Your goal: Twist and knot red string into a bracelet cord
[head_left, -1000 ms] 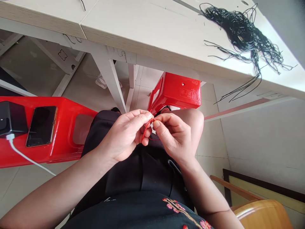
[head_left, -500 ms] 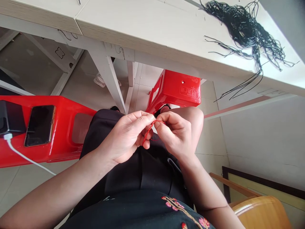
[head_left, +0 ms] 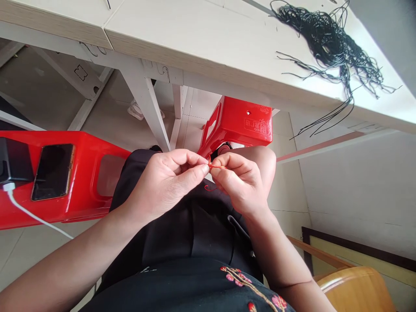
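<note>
Above my lap, my left hand [head_left: 177,175] pinches a thin red cord [head_left: 210,165] between thumb and forefinger. Close against it, my right hand [head_left: 238,173] grips the same cord with thumb and index finger. The fingertips of both hands nearly touch. A short bit of cord stands up above the pinch, and a loose curled end hangs below, beside my right fingers. Most of the cord is hidden behind my fingers.
A white table [head_left: 195,47] edge runs across the front, bearing a bundle of black cords [head_left: 328,43]. On a red stool [head_left: 84,173] at left lie a phone [head_left: 53,171] and a black charger [head_left: 14,160] with a white cable. Another red stool [head_left: 245,121] stands under the table.
My left fingers have drawn closer together over the cord. The twisted length that hung below the pinch is now out of sight, and a short piece shows above it.
</note>
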`<state>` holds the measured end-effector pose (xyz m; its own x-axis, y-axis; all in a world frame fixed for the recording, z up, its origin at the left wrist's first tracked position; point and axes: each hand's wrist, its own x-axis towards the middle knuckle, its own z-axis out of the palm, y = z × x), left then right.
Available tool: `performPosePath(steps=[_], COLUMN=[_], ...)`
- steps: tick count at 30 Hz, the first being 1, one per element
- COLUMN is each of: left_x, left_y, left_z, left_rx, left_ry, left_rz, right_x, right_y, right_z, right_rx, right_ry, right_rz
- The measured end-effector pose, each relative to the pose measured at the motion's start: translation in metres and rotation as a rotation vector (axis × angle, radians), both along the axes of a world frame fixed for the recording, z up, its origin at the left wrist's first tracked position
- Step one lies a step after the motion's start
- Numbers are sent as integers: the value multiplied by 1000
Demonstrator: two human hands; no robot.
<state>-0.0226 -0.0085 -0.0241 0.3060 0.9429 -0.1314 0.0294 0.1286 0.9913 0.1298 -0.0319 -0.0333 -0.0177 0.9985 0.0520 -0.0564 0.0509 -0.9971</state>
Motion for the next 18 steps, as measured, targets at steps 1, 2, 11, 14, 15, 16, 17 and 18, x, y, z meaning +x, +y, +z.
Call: performPosePath(steps=[1,2,11,14,15,16,17,18], left_x=[0,-1,0,0,0,0,-1,-1], left_y=[0,1,-2,-5,-5,-5,-6,-6], left_z=[1,1,5,6,6,7,7,7], left_rx=[11,21,169,202,217,236,258,281], left_ry=[31,68,236,268,280,294,309,325], left_rz=[11,25,53,10,2,-3,-8,-14], right_x=[2,4,9,8,8,9,10,11], right_y=[-1,-2,-4,0,0,1,1,2], right_z=[-1,-2,-4,-6,-7,-7,-7,-7], right_rx=[56,150,916,935,937,938,942,951], right_ry=[-65,-156,-871,-961,-977,-993,-1014,-1044], right_rz=[-20,-69,-295,-297,-303,-303,-299,-287])
